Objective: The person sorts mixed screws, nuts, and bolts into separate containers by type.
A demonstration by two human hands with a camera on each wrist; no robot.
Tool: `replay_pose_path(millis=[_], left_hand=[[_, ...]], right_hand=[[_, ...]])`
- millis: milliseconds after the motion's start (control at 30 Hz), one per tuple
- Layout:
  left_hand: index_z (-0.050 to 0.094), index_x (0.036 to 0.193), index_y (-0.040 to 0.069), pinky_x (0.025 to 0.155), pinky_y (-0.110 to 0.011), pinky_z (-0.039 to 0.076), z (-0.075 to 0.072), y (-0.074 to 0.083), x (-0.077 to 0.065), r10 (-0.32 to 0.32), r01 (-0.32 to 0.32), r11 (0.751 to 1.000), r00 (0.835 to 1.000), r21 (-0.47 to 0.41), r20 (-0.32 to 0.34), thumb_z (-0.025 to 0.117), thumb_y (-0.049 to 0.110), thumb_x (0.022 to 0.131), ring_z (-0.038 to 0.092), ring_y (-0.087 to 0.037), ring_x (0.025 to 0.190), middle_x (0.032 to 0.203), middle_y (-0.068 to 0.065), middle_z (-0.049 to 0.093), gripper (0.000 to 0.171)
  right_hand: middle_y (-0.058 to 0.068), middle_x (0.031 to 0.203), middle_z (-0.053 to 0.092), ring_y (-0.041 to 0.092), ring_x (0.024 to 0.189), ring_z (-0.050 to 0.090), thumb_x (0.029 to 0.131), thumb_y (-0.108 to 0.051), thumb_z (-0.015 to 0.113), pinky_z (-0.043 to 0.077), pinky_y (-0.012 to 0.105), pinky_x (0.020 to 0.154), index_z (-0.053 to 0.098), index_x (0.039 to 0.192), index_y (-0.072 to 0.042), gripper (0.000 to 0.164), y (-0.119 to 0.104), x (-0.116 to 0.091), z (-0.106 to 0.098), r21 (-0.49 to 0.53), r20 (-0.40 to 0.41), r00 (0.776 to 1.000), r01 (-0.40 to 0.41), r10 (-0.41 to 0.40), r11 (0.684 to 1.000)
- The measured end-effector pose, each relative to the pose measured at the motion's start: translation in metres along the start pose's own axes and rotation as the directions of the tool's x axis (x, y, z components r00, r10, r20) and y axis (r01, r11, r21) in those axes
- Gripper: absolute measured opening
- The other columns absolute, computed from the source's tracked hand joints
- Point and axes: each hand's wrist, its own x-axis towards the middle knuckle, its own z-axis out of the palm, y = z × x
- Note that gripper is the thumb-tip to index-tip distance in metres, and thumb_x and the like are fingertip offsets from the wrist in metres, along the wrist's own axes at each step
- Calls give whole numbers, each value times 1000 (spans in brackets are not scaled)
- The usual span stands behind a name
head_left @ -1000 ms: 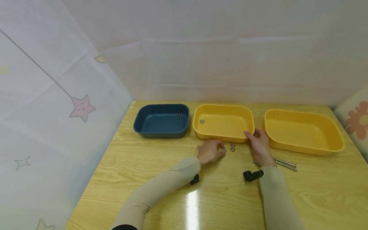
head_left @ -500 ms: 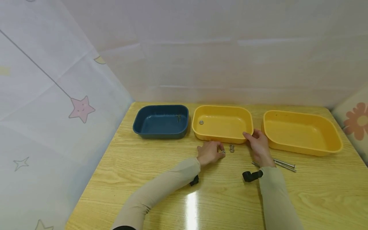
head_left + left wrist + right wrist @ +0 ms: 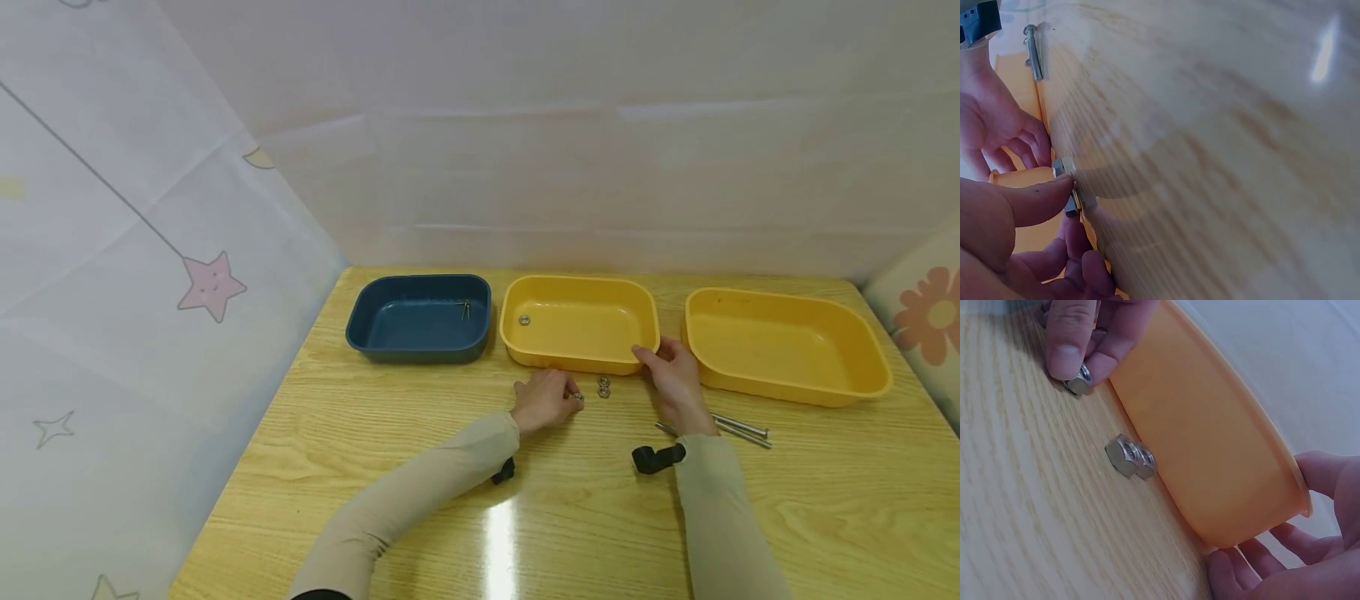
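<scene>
Slick-looking nut (image 3: 1079, 384), toward the table's (image 3: 600, 517) far edge
My left hand (image 3: 542, 400) pinches it, flats probably best; my right hand (image 3: 678, 390) grips the middle tray (image 3: 573, 362).

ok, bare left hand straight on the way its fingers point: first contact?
Probably the pair of silver hexagonal metal nuts on the wood-grain tabletop, just past the similar nut pinched in the left hand. Depth leaves it unclear whether it would hit squarely.
</scene>
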Motion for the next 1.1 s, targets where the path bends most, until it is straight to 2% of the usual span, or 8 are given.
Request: replay_pose_path(millis=[167,400,733,933,1100], left_hand=[[74,92,22,83,-48,40,-1,-1,-1,10,-11,1000,1000,7,5,72,31,86,59,-13,88,86,9,66,10],[74,95,21,84,-49,42,-3,-3,-3,41,-42,999,999,29,19,69,30,89,60,-13,88,93,7,68,12],[72,87,19,86,-53,44,-4,-5,-6,62,-63,998,997,11,37,66,28,91,54,-12,81,86,5,63,11],[67,102,16,86,-42,45,-5,-5,-10,83,-84,996,996,30,45,63,28,94,51,-15,94,99,1,57,15],[64,107,14,80,-33,46,-8,-6,-13,129,-130,991,991,39,29,62,28,95,52,-15,94,101,-1,58,20]], right_hand=[[16,151,35,1,103,49,96,-25,59,46,18,94,26,150,-2,67,-1,-1,0,-14,5,1000,-8,8,1000],[17,149,35,2,100,50,96,-22,59,47,16,90,27,150,-1,66,-2,0,-1,-15,9,1000,-8,8,1000],[14,145,37,2,96,53,96,-22,59,50,21,92,26,150,-2,66,-1,-1,-2,22,43,999,-18,18,1000],[6,135,41,4,100,53,96,-26,60,49,23,95,27,149,-3,67,0,0,-4,19,60,998,-25,24,999],[9,142,37,7,105,52,96,-29,60,45,30,104,27,150,-5,68,-1,0,-4,16,59,997,-45,44,999]])
